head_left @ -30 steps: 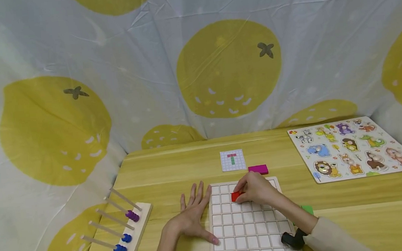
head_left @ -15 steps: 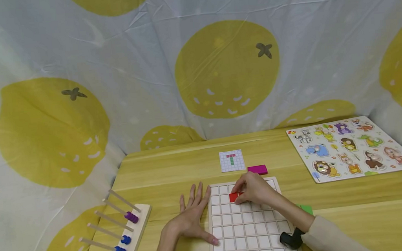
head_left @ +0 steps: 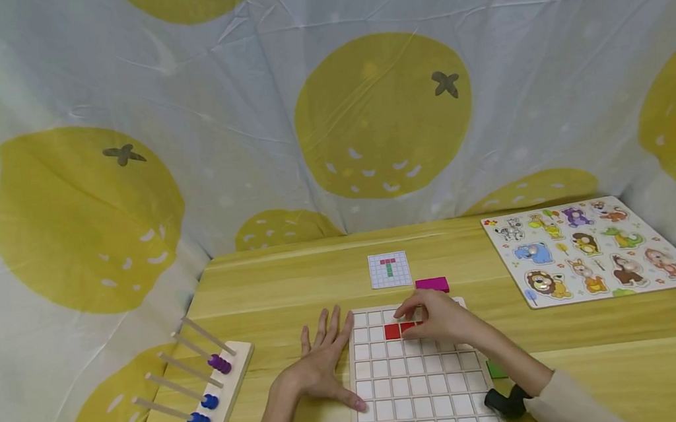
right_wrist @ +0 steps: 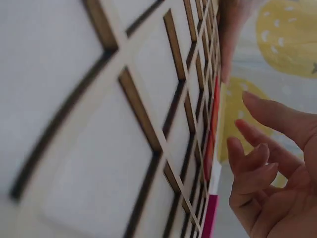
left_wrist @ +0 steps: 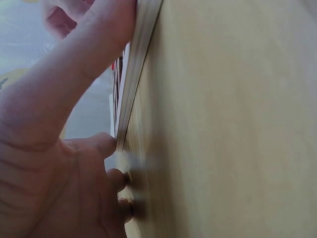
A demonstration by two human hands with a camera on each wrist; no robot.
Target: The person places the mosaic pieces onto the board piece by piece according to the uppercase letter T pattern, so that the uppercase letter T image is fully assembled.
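Two red square tiles [head_left: 392, 331] lie side by side in cells of the white grid board [head_left: 382, 389], in its second row from the far edge. My right hand [head_left: 439, 315] hovers over them, thumb and fingers parted; part of the right-hand tile is hidden beneath it. The right wrist view shows the right hand [right_wrist: 277, 163] with nothing between thumb and fingertips, just off the board's surface. With fingers spread, my left hand [head_left: 321, 371] rests at the board's left side, thumb and index finger on its edge. The left wrist view shows that board edge [left_wrist: 133, 79] against the fingertips.
A printed pattern card [head_left: 399, 278] and a magenta block [head_left: 432, 285] lie beyond the board. A green block [head_left: 497, 369] sits by its right edge. An animal puzzle board [head_left: 567, 291] is at right, a peg stand [head_left: 239, 361] with beads at left.
My right hand has let go of the red tile and drawn slightly right, uncovering more of two red tiles. The left hand stays at the board's edge.
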